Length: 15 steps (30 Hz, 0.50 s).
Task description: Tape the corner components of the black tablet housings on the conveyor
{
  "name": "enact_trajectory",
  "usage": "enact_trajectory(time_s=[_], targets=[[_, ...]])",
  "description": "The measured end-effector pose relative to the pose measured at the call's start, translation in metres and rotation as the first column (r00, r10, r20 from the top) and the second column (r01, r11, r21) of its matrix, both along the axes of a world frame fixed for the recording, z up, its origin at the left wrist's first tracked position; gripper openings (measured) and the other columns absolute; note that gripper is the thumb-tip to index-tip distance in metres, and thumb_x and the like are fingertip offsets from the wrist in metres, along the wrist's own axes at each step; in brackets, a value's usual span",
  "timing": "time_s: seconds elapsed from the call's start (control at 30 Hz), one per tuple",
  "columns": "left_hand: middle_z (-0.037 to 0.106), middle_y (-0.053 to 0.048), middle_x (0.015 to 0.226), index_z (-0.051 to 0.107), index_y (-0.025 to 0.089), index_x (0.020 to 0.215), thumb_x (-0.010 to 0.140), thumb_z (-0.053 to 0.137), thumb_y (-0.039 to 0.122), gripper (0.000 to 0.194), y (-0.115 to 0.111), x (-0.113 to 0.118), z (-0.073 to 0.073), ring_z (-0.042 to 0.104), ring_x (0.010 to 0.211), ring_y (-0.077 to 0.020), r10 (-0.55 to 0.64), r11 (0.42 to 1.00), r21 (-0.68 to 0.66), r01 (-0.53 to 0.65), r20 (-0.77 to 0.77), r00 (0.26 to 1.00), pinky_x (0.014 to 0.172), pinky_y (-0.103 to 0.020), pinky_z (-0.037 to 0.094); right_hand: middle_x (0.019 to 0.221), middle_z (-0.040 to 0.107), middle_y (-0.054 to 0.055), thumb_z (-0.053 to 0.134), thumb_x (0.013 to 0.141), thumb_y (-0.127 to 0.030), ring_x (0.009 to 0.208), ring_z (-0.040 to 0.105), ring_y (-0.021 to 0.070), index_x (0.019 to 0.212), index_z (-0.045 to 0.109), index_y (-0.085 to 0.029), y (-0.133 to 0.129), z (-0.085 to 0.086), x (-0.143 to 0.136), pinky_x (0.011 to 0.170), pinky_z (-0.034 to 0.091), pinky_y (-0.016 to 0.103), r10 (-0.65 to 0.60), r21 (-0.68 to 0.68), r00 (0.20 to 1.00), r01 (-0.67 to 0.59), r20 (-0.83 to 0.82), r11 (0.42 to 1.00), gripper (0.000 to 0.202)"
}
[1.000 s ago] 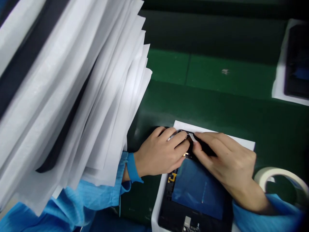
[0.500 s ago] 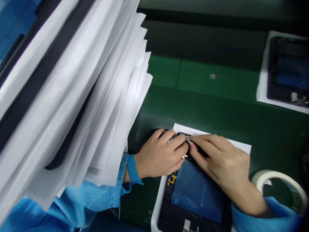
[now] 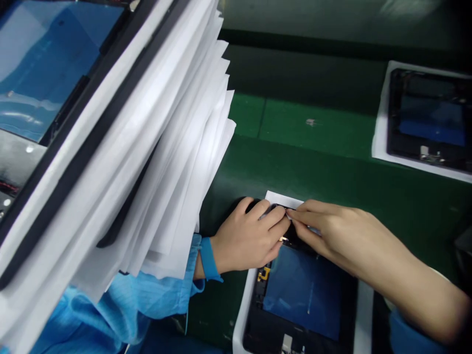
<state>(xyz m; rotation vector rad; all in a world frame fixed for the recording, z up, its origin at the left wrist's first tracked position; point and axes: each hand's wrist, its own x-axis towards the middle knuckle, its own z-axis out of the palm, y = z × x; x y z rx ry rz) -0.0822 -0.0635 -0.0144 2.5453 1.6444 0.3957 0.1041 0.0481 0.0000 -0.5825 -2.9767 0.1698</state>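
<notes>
An opened tablet (image 3: 300,290), black-framed with a blue film-covered centre and small gold parts, lies on white backing. My left hand (image 3: 254,236), with a blue band at its wrist, curls its fingers over the tablet's upper left corner and grips there. From the other side my right hand (image 3: 332,231) reaches in, thumb and forefinger pinched on a small white strip (image 3: 289,215) at the tablet's upper edge. Both hands' fingertips almost meet at this strip. Much of the tablet's top end is hidden under the hands.
A tall leaning stack of white sheets (image 3: 177,147) with dark panels between them rises on the left, over my left sleeve. Another tablet (image 3: 427,115) lies on white backing at the right. A small scrap (image 3: 310,122) sits on the green surface (image 3: 280,118). My right forearm largely covers a tape roll.
My right hand has tilted, its forearm now stretching further over the tape roll. The white strip shows less between its fingers. My left hand stays at the corner; the view has shifted slightly.
</notes>
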Motion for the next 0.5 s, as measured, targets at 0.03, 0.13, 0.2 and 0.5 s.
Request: enact_trajectory(time_s=[0.03,0.13,0.2,0.5], targets=[[0.062,-0.011,0.125,0.061,0.011,0.128,0.1,0.047,0.029,0.036,0.0,0.0,0.0,0.053,0.115,-0.0266,0.0,1.0,-0.001,0.0,-0.003,1.0,0.097,-0.044,0.043,0.082,0.064,0.001,0.037,0.104,-0.032,0.06,0.055,0.0109,0.088,0.069,-0.022,-0.002,-0.001,0.0,0.051,0.035,0.029,-0.008,0.014,1.0,0.007,0.022,1.0,0.038],[0.064,-0.011,0.123,0.064,0.011,0.122,0.099,0.049,0.028,0.032,0.001,-0.001,-0.001,0.055,0.112,-0.0265,-0.009,1.0,0.014,0.009,0.01,1.0,0.097,-0.044,0.044,0.075,0.059,0.002,0.044,0.1,-0.022,0.062,0.054,0.0132,0.086,0.068,-0.019,-0.017,-0.003,-0.002,0.053,0.036,0.031,-0.029,0.173,0.997,0.016,0.072,0.985,0.028],[0.065,-0.01,0.122,0.067,0.012,0.114,0.099,0.05,0.025,0.027,0.002,-0.003,-0.002,0.056,0.111,-0.0257,-0.011,0.999,0.039,0.009,0.04,0.999,0.099,-0.042,0.046,0.075,0.057,0.004,0.048,0.096,-0.015,0.066,0.054,0.0153,0.092,0.069,-0.015,-0.029,-0.004,-0.004,0.053,0.036,0.032,-0.041,0.306,0.997,0.018,0.071,0.952,0.021],[0.068,-0.009,0.124,0.068,0.013,0.111,0.096,0.053,0.02,0.023,0.005,-0.006,0.001,0.058,0.114,-0.026,-0.008,0.997,0.077,-0.002,0.126,0.992,0.099,-0.042,0.052,0.114,0.068,0.011,0.052,0.093,-0.016,0.098,0.06,0.0233,0.121,0.066,-0.01,-0.064,-0.006,0.011,0.081,0.051,0.036,-0.094,0.231,0.993,0.108,-0.075,0.967,0.031]])
